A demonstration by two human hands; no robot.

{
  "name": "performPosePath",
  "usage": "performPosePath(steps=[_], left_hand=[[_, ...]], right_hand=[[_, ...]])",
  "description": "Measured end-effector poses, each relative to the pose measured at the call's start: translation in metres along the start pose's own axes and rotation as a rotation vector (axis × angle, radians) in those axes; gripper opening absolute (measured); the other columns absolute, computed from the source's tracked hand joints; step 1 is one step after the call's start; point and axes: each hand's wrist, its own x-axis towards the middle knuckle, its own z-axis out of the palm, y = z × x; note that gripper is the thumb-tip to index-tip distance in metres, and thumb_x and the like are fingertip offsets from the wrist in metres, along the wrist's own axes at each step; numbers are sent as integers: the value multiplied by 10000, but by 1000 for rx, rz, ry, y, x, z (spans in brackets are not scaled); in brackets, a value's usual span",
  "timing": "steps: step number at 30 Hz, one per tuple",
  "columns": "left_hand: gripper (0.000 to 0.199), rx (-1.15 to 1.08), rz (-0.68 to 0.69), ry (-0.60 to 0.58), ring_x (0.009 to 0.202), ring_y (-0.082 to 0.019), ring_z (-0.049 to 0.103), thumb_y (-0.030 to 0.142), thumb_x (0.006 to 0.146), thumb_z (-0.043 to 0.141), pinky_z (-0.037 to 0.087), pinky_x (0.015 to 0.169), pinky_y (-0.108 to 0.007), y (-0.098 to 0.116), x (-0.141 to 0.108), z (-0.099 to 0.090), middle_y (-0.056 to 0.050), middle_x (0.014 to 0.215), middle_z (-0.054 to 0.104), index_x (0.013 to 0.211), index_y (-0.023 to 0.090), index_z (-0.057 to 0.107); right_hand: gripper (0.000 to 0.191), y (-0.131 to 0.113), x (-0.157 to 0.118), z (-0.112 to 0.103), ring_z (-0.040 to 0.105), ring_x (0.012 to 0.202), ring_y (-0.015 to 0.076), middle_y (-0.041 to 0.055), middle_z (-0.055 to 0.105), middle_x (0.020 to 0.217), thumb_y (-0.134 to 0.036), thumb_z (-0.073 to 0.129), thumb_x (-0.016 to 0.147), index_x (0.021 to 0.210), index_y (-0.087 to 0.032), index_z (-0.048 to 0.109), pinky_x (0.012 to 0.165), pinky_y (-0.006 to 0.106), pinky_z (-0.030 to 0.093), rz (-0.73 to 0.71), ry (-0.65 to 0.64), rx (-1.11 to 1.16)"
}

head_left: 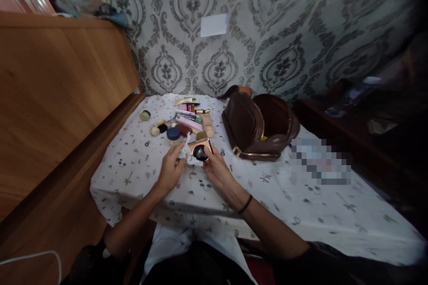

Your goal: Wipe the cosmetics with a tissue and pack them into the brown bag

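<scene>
Between my hands, above the cloth-covered table, is a gold-rimmed compact (pixel 200 152) with a dark round middle. My right hand (pixel 219 171) grips its right side, thumb on top. A crumpled white tissue (pixel 187 152) is pinched in my left hand (pixel 171 169) and lies against the compact's left edge. Just beyond sit a blue-lidded jar (pixel 173 134), a dark red item (pixel 183 130), a beige tube (pixel 207 124) and a pink tube (pixel 189 122). Makeup brushes (pixel 154 130) lie to the left of these. My left fingertips are partly covered by the tissue.
An unzipped brown bag (pixel 245 122) stands right of the cosmetics. A small round green item (pixel 145 116) lies at the far left. The patterned tablecloth (pixel 133 182) meets a wooden cabinet (pixel 67 98) on the left. A clear bottle (pixel 354 95) is at the right.
</scene>
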Motion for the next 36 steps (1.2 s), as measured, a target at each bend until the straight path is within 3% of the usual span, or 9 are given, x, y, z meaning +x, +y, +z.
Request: performPosePath(steps=[6, 10, 14, 20, 26, 31, 36], left_hand=[[589, 54, 175, -69, 1142, -218, 606, 4, 802, 440, 506, 978, -358, 5, -12, 3, -85, 1208, 647, 1341, 200, 576], [739, 106, 306, -90, 1197, -205, 567, -54, 768, 370, 474, 1047, -380, 6, -25, 6, -90, 1268, 584, 1434, 244, 488], [769, 151, 373, -93, 1205, -207, 548, -62, 756, 363, 470, 1056, -388, 4, -26, 3, -90, 1266, 561, 1446, 259, 475], [724, 128, 300, -28, 1198, -209, 560, -36, 730, 389, 460, 1055, -382, 9, 1, -11, -72, 1259, 588, 1376, 244, 560], [688, 80, 208, -86, 1115, -204, 604, -24, 683, 401, 488, 983, -340, 11, 17, -19, -68, 1171, 650, 1283, 210, 645], [664, 42, 202, -92, 1152, -221, 591, -8, 692, 423, 478, 1000, -361, 14, 10, -19, -61, 1210, 655, 1270, 226, 653], [649, 93, 235, -11, 1182, -223, 575, -4, 750, 422, 471, 1031, -384, 15, 2, -12, -77, 1229, 626, 1329, 227, 601]], right_hand=[[163, 3, 7, 2, 685, 687, 134, -11, 751, 812, -337, 764, 818, 870, -214, 669, 601, 239, 576, 146, 82, 179], [236, 3, 11, 2, 631, 529, 107, -14, 689, 634, -361, 726, 861, 737, -194, 613, 540, 206, 568, 232, 157, 235], [286, 8, 7, 1, 623, 498, 113, -15, 648, 558, -375, 752, 835, 685, -193, 591, 547, 213, 580, 276, 145, 216], [153, 3, -9, 3, 676, 603, 140, 6, 741, 751, -267, 786, 796, 861, -186, 674, 574, 252, 586, 326, 22, 185], [328, -9, -22, 8, 718, 764, 147, -2, 773, 909, -126, 811, 697, 996, -198, 696, 680, 239, 592, 299, -102, 87], [254, -5, -15, 5, 718, 742, 148, -24, 772, 896, -169, 796, 734, 952, -228, 680, 632, 241, 584, 267, -66, 137], [157, 7, -1, 2, 721, 736, 148, -19, 767, 862, -228, 775, 788, 892, -231, 657, 622, 245, 593, 200, 29, 180]])
